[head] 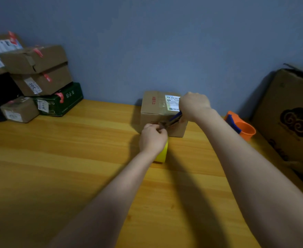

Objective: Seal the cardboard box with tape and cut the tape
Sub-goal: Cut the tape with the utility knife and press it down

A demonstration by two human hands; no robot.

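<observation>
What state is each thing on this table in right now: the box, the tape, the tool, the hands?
Cardboard box: flaps shut, clear tape across the top, upright on the table.
Yellow tape roll: on edge, under the left hand.
Left hand: closed, pinching at the box front.
Right hand: closed around a blue-handled cutting tool.
Orange tape dispenser: idle, untouched.
Stacked boxes: shut, taped.
</observation>
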